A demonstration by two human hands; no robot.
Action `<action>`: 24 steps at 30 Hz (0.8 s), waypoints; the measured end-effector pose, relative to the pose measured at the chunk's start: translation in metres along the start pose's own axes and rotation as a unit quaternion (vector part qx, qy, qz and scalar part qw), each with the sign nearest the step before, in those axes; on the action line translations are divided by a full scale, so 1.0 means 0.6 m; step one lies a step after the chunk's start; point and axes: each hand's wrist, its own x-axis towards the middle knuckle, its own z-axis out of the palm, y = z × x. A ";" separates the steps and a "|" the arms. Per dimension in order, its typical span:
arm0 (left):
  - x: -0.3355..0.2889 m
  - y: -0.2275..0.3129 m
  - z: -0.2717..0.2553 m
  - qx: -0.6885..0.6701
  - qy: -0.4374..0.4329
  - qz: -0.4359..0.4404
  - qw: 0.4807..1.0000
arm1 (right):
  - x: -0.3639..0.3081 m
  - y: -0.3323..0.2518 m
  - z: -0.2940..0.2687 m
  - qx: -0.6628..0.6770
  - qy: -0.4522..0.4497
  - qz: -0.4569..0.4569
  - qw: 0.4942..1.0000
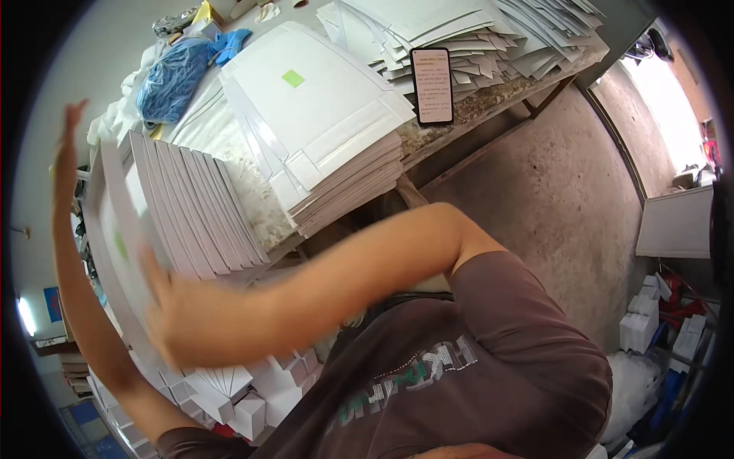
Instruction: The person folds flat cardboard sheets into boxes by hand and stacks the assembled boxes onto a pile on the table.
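Observation:
A large white cardboard piece (115, 187) with raised edges stands tilted at the left, with a blurred green patch on its inner face. My left hand (71, 130) is raised at its far left side, fingers stretched out; I cannot tell whether it touches the edge. My right hand (180, 317) is at the piece's near edge, smeared by motion, with one finger seeming to point along it. Whether it grips the cardboard is not clear. Just to the right, several nested white cardboard trays (195, 206) lean in a row against the worktable (267, 218).
A stack of flat white cardboard sheets (336, 92) with a green square lies on the table. Beside it a phone (433, 88) stands upright. Blue netting (174, 84) lies at the back left, more cardboard sheets (428, 30) behind. White boxes (248, 413) are piled below my arms.

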 end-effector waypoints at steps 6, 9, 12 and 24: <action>-0.036 0.096 0.032 -0.018 -0.039 0.019 0.999 | 0.040 -0.103 0.067 0.143 0.019 0.108 0.984; -0.038 0.009 0.043 -0.027 -0.069 0.029 0.997 | 0.048 -0.089 0.067 0.117 0.016 0.113 0.987; -0.033 -0.050 0.063 -0.036 -0.091 0.037 0.994 | 0.055 -0.079 0.071 0.087 0.012 0.112 0.990; -0.071 0.031 0.073 -0.029 -0.173 0.075 0.982 | 0.026 0.015 0.109 0.223 0.110 0.162 0.955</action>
